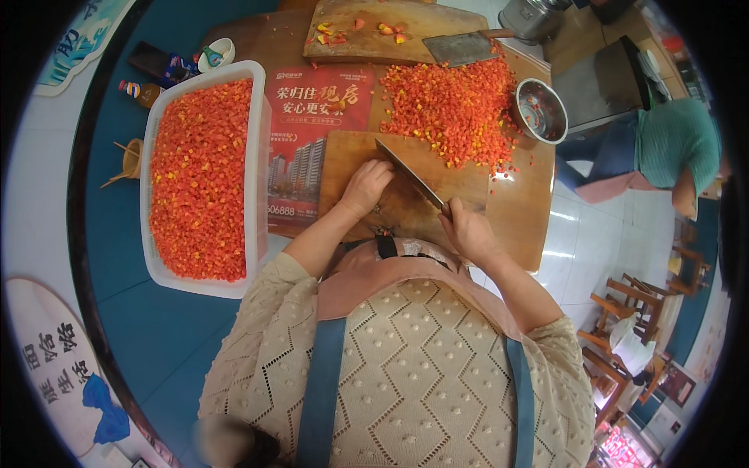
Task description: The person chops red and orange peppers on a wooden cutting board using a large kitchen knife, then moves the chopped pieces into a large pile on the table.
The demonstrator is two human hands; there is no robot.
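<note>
My right hand (466, 229) is closed round the handle of a kitchen knife (411, 175), whose blade slants up and left above a wooden cutting board (345, 153). Just left of the blade, my left hand (370, 184) is over the board with bent fingers; whether anything is under them is hidden. Beyond the board lies a heap of diced orange-red vegetable, probably carrot or pepper (456, 111), with some yellow pieces. To the left, a white plastic basket (255, 175) is filled with similar dice.
A cleaver (462, 48) rests partly on a second cutting board (363, 17) with scraps. A steel bowl (539, 111) stands at the right, near a person in a green top (676, 143). A white bowl (225, 51) and a bottle (140, 93) are at the far left. A printed red sheet (292, 140) covers the table's middle.
</note>
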